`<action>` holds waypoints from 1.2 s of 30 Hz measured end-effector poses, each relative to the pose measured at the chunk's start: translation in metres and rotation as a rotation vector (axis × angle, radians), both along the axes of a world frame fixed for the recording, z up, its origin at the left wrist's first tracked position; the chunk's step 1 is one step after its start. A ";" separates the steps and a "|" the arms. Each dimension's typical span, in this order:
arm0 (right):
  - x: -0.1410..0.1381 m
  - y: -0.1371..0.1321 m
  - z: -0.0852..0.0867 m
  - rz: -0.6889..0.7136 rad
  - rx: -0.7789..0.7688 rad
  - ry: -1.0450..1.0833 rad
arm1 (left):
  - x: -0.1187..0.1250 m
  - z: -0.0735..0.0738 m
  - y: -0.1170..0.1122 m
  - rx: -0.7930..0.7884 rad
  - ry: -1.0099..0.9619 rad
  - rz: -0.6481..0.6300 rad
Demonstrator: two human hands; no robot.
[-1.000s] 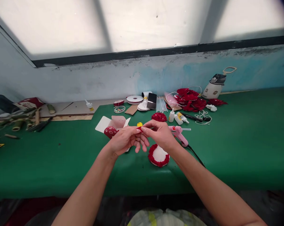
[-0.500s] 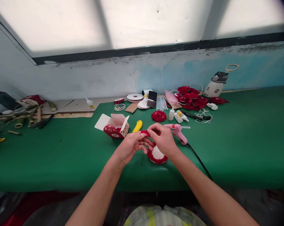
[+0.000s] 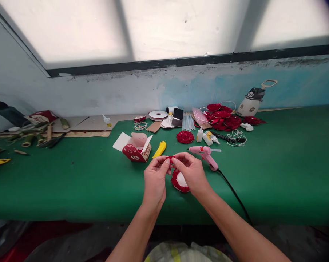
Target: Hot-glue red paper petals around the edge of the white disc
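A small piece of red fabric [image 3: 170, 158] is pinched between both hands, above the green table. My left hand [image 3: 157, 176] grips its left end with thumb and fingers, and my right hand [image 3: 191, 171] pinches its right end. Just below them lies a white disc [image 3: 181, 179] edged with a ring of red ruffled fabric, partly hidden by my right hand. Beyond the right hand a pink glue gun [image 3: 206, 154] rests on its side. Left of it, a yellow cutter [image 3: 159, 149] lies near an open red-and-white box [image 3: 134, 149].
Behind the hands are a red ruffled disc [image 3: 185, 137], small glue bottles [image 3: 199, 134], a phone [image 3: 177, 116] and a ribbon spool [image 3: 157, 115]. A red fabric pile [image 3: 221, 117] and water bottle [image 3: 251, 103] stand by the wall. The glue gun's black cable [image 3: 235, 194] runs over the front edge.
My left hand has turned, its spread fingers now curled in around the red fabric. Both hands are closer together, and less of the fabric shows. The view has shifted slightly.
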State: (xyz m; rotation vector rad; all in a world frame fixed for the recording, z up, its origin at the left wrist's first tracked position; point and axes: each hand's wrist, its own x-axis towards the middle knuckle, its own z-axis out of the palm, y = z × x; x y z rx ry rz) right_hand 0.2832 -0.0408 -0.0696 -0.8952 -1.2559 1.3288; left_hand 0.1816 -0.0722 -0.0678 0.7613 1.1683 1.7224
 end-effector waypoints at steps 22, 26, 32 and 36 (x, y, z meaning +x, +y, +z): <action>0.016 -0.009 0.006 -0.016 0.546 -0.624 | -0.005 -0.008 -0.016 0.061 0.749 0.038; 0.021 -0.008 0.007 0.035 0.540 -0.772 | -0.008 -0.009 -0.016 0.041 0.771 -0.043; 0.023 -0.009 0.008 0.080 0.536 -0.905 | -0.011 -0.010 -0.016 0.007 0.860 -0.108; 0.026 -0.010 0.008 0.093 0.531 -0.913 | -0.011 -0.012 -0.017 -0.010 0.855 -0.171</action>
